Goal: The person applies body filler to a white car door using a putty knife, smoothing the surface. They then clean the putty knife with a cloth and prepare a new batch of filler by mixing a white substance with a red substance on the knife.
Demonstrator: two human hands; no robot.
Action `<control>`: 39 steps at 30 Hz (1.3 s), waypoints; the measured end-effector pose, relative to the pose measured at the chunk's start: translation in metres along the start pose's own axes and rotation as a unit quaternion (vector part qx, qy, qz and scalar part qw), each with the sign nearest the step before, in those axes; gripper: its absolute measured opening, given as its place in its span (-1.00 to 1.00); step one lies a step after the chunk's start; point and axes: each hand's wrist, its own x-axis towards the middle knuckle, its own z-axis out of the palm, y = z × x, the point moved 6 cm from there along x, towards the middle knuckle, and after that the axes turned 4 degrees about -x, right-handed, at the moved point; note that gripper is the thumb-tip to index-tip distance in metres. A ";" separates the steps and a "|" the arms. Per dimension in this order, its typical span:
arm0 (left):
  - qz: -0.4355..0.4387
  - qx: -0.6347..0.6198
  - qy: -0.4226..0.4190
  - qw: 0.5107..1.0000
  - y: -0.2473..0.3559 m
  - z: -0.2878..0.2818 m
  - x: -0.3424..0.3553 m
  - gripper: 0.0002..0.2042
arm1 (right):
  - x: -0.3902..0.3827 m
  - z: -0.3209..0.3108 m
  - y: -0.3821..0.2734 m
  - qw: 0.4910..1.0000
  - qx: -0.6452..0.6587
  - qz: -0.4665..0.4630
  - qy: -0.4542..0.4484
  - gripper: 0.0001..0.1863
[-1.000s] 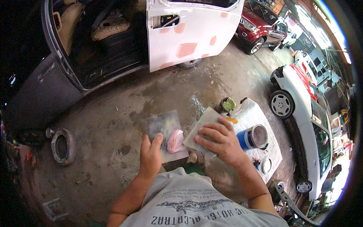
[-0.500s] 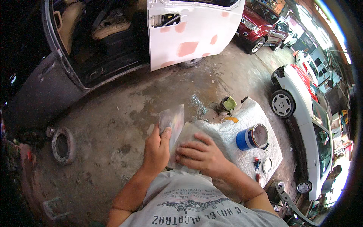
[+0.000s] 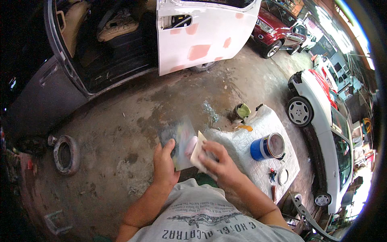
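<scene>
My left hand [image 3: 164, 163] is closed on the edge of a flat translucent plate [image 3: 182, 157], thumb on top, in front of my shirt. A lump of pink putty [image 3: 191, 147] lies at the plate's right side. Closed round a thin cream-coloured spreader [image 3: 198, 148], my right hand [image 3: 219, 166] is slightly blurred by motion. The spreader's edge is tilted against the putty, and its lower part is hidden by my fingers. Ahead stands a white car door [image 3: 173, 50] with several pink filler patches [image 3: 199, 51].
To my right, a silver quilted sheet [image 3: 242, 141] carries a blue can [image 3: 260, 150], a round ring-like lid [image 3: 283, 176] and small items. An open can with green material [image 3: 243, 111] stands beyond it. A tyre [image 3: 66, 155] lies left; a white car [image 3: 322, 105] is parked right.
My right hand has drawn back from lying flat over the plate and tilted the spreader, exposing the pink putty. The plate has tipped lower and flatter in my left hand.
</scene>
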 end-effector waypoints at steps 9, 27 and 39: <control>0.075 0.137 -0.024 0.987 0.007 -0.017 0.000 -0.67 | 0.012 -0.029 -0.025 0.974 -0.181 -0.126 -0.052 -0.49; 0.172 0.511 -0.130 0.832 0.029 0.027 -0.010 -0.67 | 0.022 -0.021 -0.036 0.964 -0.195 -0.150 -0.101 -0.57; 0.138 0.139 -0.025 0.980 0.020 0.003 0.011 -0.74 | 0.010 -0.036 -0.061 0.992 -0.066 -0.110 0.009 -0.49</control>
